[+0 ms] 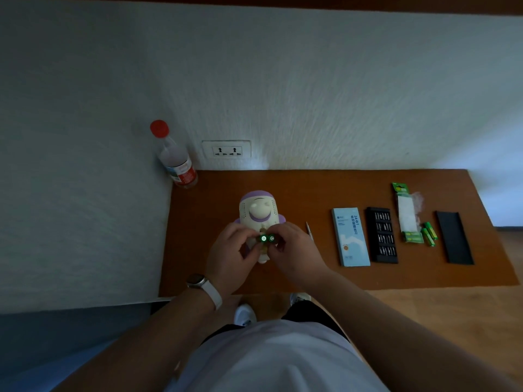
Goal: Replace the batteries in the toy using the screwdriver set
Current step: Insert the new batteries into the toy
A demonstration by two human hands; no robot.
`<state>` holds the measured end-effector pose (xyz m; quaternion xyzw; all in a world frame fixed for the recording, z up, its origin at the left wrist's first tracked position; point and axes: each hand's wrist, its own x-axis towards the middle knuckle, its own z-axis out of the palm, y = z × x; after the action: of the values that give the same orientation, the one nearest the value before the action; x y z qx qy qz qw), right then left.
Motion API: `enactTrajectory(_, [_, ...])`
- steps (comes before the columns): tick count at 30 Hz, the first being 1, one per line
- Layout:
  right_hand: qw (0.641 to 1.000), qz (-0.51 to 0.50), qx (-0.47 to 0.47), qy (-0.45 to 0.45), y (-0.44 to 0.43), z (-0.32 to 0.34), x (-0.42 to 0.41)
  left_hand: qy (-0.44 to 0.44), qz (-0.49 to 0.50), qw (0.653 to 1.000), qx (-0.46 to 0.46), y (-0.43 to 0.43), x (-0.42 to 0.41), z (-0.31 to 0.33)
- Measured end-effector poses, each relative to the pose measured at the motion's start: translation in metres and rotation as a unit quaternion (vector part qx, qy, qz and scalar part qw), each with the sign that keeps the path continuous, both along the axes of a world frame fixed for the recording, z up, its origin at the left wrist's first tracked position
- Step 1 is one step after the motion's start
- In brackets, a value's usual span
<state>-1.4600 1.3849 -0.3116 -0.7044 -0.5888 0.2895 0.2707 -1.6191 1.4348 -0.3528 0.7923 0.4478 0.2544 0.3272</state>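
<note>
Beyond white shirt [277, 357], pinches two green batteries [267, 238] in narrow grips between left hand [230, 256] and right hand [294, 250], over the toy [259, 210] lying on the bench [311, 188]; apparently mid-swap, old or new unclear, next needing them seated by polarity or set aside.

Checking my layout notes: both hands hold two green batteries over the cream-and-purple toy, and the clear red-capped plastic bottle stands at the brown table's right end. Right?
No. The head view shows the clear red-capped plastic bottle at the far left corner of the brown table, not its right end. The left hand and right hand do hold two green batteries over the cream-and-purple toy.
</note>
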Motion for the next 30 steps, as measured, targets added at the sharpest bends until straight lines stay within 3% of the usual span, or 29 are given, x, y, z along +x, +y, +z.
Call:
enactTrajectory(18, [1.000,0.005,0.002,0.004,-0.002,0.000,0.004,0.016,-0.039,0.999,0.015,-0.005,0.006,0.008])
enactTrajectory(30, [1.000,0.019,0.011,0.004,0.000,-0.001,0.004,0.045,0.003,0.999,0.008,0.000,0.006,0.008])
